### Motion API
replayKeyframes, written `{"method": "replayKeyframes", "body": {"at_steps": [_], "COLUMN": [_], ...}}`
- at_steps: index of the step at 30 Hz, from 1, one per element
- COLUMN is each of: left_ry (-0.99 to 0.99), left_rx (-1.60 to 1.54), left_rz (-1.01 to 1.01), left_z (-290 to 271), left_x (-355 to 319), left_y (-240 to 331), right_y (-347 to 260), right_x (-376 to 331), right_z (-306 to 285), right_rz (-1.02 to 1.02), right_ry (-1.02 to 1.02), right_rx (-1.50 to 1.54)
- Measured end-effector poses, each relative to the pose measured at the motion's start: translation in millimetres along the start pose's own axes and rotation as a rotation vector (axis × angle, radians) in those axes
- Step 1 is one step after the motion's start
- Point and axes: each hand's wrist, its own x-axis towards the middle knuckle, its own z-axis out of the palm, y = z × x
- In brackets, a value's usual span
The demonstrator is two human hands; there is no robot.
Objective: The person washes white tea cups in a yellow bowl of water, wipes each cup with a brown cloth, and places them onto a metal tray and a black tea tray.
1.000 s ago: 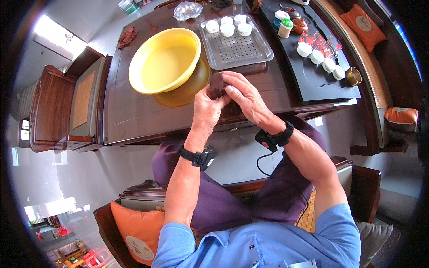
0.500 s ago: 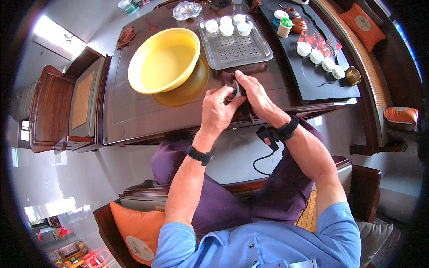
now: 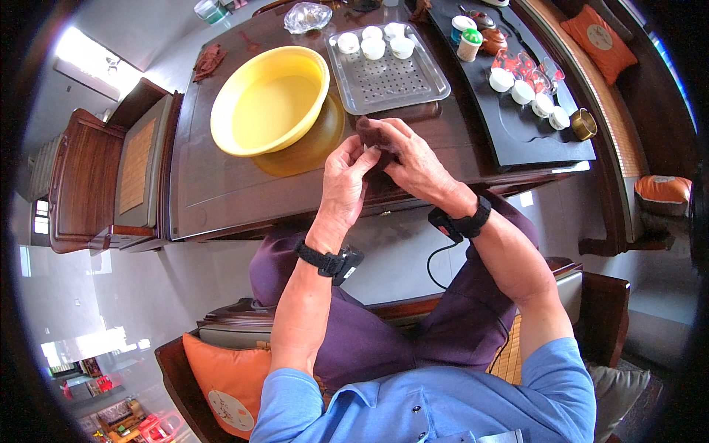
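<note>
My two hands meet over the near edge of the dark wooden table. A dark brown cloth (image 3: 367, 128) is bunched in my right hand (image 3: 415, 164), its fingers closed round it. My left hand (image 3: 344, 181) pinches a small white piece, apparently a teacup (image 3: 365, 148), against that cloth. Only a sliver of the white shows; fingers and cloth hide the rest. Just beyond the hands lies a perforated metal tray (image 3: 402, 88) with several white teacups (image 3: 373, 49) along its far side. A large yellow basin (image 3: 221, 122) stands to the left of it.
At the right, a black tea tray (image 3: 509, 144) carries several white cups (image 3: 522, 92), a brown teapot (image 3: 493, 42), a green-lidded jar (image 3: 469, 46) and a brass-coloured cup (image 3: 583, 124). A crumpled brown cloth (image 3: 210, 62) and a clear plastic bag (image 3: 308, 18) lie toward the back.
My left hand has shifted slightly left and turned, its wrist rolling over. The cloth now covers more of the white piece, and my right fingers have folded further over it.
</note>
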Motion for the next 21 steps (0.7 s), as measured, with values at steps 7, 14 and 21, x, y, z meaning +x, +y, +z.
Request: {"method": "replayKeyframes", "body": {"at_steps": [7,14,21], "left_ry": [-0.012,-0.001,0.229], "left_rx": [0.308,0.216,-0.237], "left_rz": [0.120,0.033,-0.032], "left_z": [6.8,4.3,-24.9], "left_x": [-4.2,-1.4,8.6], "left_y": [1.5,-6.7,1.2], "right_y": [-7.3,23.3,11.2], "right_x": [5.9,21.3,24.8], "right_z": [-3.6,-19.3,-49.4], "right_rz": [0.288,0.473,0.583], "right_ry": [-0.021,0.160,0.411], "right_rx": [-0.075,-0.211,0.977]}}
